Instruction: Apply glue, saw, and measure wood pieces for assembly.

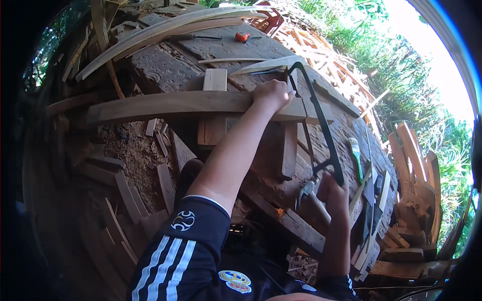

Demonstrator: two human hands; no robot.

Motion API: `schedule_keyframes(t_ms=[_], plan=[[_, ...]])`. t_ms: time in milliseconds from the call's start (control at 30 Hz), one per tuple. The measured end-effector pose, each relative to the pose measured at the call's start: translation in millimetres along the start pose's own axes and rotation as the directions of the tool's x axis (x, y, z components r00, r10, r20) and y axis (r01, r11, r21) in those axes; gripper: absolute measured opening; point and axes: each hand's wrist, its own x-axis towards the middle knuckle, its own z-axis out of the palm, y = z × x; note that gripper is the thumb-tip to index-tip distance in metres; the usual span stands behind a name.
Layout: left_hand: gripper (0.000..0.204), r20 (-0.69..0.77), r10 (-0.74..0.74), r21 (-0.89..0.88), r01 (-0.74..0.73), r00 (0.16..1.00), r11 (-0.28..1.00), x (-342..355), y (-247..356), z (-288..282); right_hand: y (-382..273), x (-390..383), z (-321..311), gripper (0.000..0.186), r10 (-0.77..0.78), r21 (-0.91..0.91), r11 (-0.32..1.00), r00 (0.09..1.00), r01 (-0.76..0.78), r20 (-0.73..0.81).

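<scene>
My left hand presses down on a long curved wooden plank that lies across a rough, dark workbench. My right hand grips the handle end of a black-framed hacksaw. The saw's frame runs up to the plank's right part, just beside my left hand. The blade meets the wood close to my fingers. A short wooden block sits under the plank.
A hammer, a green-handled brush and other tools lie on the bench at the right. Long curved slats, a screwdriver and an orange tape measure rest at the far end. Wood offcuts and sawdust cover the ground; grass lies beyond.
</scene>
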Motion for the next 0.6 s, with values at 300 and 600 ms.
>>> schedule_keyframes(t_ms=[300,600], plan=[[0.048,-0.013,0.083,-0.076,-0.084,0.996,0.994,-0.7,4.5,3.7,-9.5,21.5,1.3,0.031,-0.001,-0.036,0.999,1.0,0.001,0.009],[0.05,-0.072,0.059,-0.043,-0.062,0.996,0.997,7.1,-5.4,10.6,-4.8,34.1,15.7,0.033,-0.066,-0.057,0.996,0.998,0.066,0.003]])
